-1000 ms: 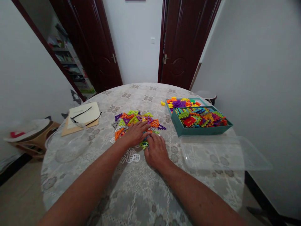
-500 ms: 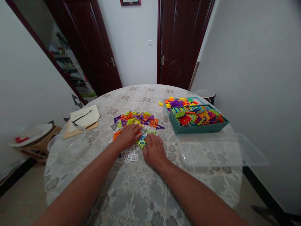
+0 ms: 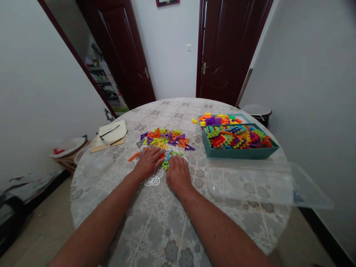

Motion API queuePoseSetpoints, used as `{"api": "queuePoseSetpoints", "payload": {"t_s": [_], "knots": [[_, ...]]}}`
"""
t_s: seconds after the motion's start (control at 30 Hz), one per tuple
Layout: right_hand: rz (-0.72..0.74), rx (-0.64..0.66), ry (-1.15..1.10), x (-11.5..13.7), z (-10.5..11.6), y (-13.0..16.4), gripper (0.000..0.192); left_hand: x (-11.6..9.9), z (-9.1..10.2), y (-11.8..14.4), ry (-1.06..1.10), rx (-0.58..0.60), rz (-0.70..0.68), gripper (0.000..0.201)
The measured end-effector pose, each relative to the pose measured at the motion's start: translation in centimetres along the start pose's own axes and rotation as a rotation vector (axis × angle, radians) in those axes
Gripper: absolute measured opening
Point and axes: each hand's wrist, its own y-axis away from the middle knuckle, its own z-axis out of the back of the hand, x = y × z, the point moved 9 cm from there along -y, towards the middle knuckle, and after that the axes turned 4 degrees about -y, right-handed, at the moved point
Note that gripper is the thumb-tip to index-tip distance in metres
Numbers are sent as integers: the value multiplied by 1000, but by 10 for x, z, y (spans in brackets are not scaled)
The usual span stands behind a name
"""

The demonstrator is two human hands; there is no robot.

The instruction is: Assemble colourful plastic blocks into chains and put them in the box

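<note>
Both hands meet over a low cluster of interlocking plastic building pieces (image 3: 166,164), lime green and blue where it shows between them. My left hand (image 3: 148,162) is closed on its left side, fingers bent over the top and thumb toward me. Curled round the right side is my right hand (image 3: 178,173), its fingertips hidden under the palm. A heap of orange, purple, lime and yellow building pieces (image 3: 167,137) lies just beyond the fingers. Flat white lattice pieces (image 3: 152,180) show beneath and in front of my left hand. An orange strip (image 3: 134,156) sticks out left of it.
To the right stands a teal box (image 3: 239,153) full of colourful pieces, with a shallower tray (image 3: 244,118) of blocks behind. A clear plastic lid (image 3: 250,185) lies nearer me. Glasses (image 3: 112,142) rest on paper (image 3: 119,128) at left. A patterned cloth covers the round table (image 3: 155,222).
The view has swung a little, so the table sits differently in the frame. My hands stay together on the cluster; the orange strip now shows further out to the left of my left hand.
</note>
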Motion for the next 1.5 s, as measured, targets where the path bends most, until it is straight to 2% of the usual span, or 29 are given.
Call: {"api": "queuePoseSetpoints", "payload": {"t_s": [0.2,0.47,0.73,0.87,1.13,1.3,1.37,1.5], "knots": [[23,46,-58,2,2,-1,29,0,-1,3,9,-29,-27,50],[29,47,-80,-2,5,-3,22,-4,13,3,72,-177,-83,41],[-2,49,-36,-11,6,-6,25,-16,25,5,112,-216,-102,37],[14,41,-50,-16,7,-8,33,-16,28,7,146,-218,-92,38],[67,-15,-69,-21,9,-6,37,-6,33,12,255,-239,-94,43],[145,-43,-80,-17,13,-4,35,24,49,20,290,-365,40,35],[162,-50,-83,-17,14,-3,35,33,49,23,249,-349,81,30],[174,-47,-63,-18,15,1,36,33,29,27,161,-160,97,29]]}}
